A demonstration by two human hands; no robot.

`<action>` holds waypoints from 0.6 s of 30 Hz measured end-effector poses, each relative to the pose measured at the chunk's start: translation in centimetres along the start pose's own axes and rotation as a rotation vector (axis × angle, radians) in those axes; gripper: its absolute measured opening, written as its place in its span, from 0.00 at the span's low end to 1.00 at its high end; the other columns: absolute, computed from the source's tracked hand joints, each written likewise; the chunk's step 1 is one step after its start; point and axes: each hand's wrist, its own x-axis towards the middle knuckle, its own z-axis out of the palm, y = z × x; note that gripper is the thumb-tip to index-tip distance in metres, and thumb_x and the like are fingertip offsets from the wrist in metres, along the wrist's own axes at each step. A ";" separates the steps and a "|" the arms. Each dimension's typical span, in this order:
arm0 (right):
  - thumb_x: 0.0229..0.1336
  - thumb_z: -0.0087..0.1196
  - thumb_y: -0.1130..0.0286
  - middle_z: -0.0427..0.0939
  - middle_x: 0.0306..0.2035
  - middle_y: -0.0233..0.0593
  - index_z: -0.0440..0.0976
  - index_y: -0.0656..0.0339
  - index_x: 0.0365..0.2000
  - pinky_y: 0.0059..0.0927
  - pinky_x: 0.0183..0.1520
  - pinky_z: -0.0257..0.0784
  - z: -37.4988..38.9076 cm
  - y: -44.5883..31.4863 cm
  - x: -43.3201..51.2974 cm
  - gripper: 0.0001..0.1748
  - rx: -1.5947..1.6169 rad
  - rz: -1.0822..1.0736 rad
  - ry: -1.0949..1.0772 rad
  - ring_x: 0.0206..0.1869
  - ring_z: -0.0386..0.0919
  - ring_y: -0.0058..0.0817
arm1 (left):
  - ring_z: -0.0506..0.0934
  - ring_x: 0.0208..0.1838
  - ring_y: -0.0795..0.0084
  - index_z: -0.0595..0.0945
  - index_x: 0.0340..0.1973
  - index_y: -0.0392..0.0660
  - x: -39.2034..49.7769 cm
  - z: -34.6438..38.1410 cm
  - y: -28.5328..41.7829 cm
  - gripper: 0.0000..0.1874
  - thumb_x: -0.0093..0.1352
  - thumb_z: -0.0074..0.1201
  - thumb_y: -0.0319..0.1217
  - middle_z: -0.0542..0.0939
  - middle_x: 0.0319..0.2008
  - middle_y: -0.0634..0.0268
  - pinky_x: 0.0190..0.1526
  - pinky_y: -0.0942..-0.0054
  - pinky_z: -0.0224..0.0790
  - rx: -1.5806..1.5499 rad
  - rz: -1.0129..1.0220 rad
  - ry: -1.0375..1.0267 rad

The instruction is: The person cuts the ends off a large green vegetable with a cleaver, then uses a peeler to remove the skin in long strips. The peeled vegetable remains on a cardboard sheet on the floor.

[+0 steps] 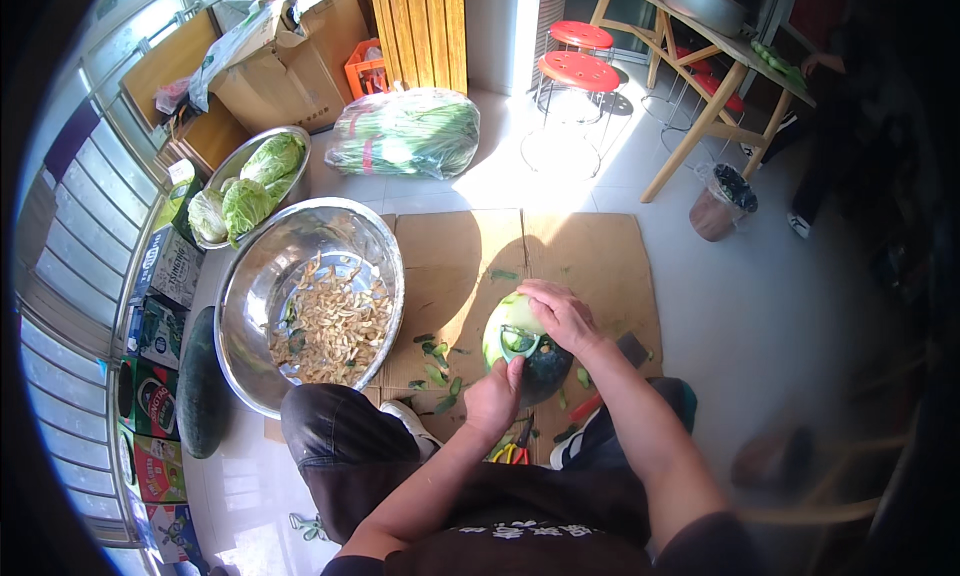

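A large winter melon (546, 373) stands between my knees over a flattened cardboard sheet (585, 253). Its upper part is pale and peeled, while dark green rind covers the lower part. My left hand (493, 399) grips a light green peeler (519, 343), whose head lies against the melon. The fingers of my right hand (561, 313) rest over the melon's top. Strips of green peel (436, 375) are scattered on the cardboard. Near my feet lie scissors with red and yellow handles (513, 453) and a red-handled tool (585, 408), partly hidden by my leg.
A steel basin (397, 276) holding brownish peelings stands left, beside a whole dark green melon (202, 388). Behind are cabbages (249, 204) in a bowl and bagged green vegetables (409, 133). Red stools (577, 71), a wooden table (712, 43), a bin (716, 219) and another person's shoe (799, 225) are farther right.
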 end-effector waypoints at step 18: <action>0.62 0.45 0.63 0.79 0.49 0.36 0.79 0.50 0.44 0.37 0.55 0.65 2.1 -3.3 -3.8 0.15 -0.054 0.336 0.412 0.50 0.75 0.41 | 0.80 0.29 0.46 0.76 0.35 0.46 0.7 -2.4 -0.9 0.28 0.74 0.31 0.57 0.80 0.22 0.50 0.32 0.51 0.72 0.123 0.227 -0.101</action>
